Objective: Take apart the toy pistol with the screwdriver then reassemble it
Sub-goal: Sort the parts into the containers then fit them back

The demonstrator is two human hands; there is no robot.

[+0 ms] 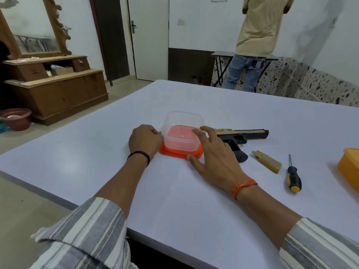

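Both hands flank the clear plastic tub [182,131] on its orange lid [180,153], left hand [145,141] curled against its side, right hand [215,152] spread, beside the black-and-gold toy pistol [242,137] just right, which a careless lift could knock.

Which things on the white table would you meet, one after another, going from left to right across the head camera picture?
Left hand → clear box sitting on its orange lid → toy pistol → yellow magazine → screwdriver → yellow tub at the right edge. The right hand overlaps the box and pistol, so it is left out.
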